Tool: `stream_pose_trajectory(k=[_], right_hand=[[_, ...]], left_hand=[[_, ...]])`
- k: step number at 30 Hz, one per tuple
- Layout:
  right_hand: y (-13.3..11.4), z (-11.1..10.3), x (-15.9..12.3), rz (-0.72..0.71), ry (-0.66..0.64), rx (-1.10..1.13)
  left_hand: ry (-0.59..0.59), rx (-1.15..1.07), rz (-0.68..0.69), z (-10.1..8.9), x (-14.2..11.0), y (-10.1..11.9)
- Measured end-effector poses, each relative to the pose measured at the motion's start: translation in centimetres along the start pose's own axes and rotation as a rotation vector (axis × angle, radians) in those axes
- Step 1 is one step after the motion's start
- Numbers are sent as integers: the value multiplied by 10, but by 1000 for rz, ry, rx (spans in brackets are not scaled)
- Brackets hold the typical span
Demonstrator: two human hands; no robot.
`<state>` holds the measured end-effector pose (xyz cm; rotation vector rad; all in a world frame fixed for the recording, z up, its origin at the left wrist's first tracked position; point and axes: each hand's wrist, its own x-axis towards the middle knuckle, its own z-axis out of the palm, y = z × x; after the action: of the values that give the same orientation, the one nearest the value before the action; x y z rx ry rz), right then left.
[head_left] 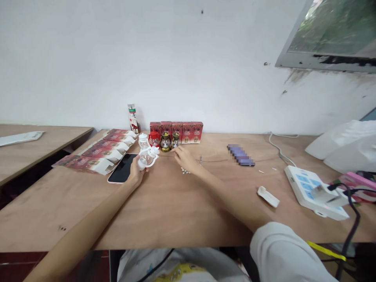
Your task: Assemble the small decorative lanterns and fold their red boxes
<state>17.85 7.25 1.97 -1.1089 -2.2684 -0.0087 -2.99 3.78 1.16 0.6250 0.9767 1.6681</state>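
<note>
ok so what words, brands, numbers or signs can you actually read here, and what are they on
No text is readable.
Standing red boxes: pale lettering, too small and blurred.
Flat-lying red boxes: printing too blurred.
Packet by the wall: markings too small.
White power strip: blue panels, nothing legible.

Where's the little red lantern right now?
In the head view, the red lantern stands left of centre, between a white lantern and a gold lantern, in front of red boxes.

Power strip (299, 181): carries plugs (326, 194)
Purple slab (241, 155): lies flat, blurred
Window (337, 29): sits high at right
</note>
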Motion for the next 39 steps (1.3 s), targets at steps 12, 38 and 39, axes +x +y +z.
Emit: stream_pose_trajectory(k=[12, 38, 39], right_hand=[[71, -50, -33, 371, 306, 818], [16, -4, -37, 325, 540, 365], [0, 1, -40, 201, 567, 329]], left_hand=[[-44, -13, 19, -3, 2, -3], [-154, 535, 602, 0, -19, -3], [-170, 682, 738, -2, -22, -3]])
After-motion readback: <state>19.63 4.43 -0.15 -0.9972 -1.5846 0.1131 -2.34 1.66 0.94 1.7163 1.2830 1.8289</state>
